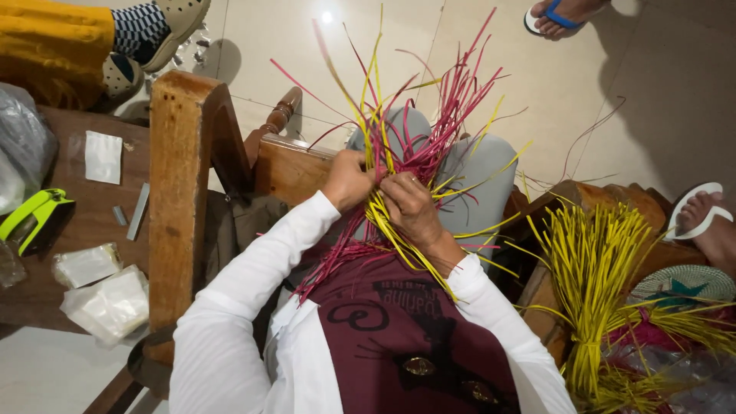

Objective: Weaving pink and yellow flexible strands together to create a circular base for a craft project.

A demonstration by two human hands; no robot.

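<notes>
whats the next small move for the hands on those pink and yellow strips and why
Probably fold the next yellow strip across the pink strips. Both the left hand and right hand pinch the crossing point on the lap, while the loose ends fan out unwoven above, so the weave seems to advance one strip at a time.

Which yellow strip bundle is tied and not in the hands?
The yellow bundle at the person's right, bound near its base and fanning upward; the hands' strips are mixed with pink.
</notes>
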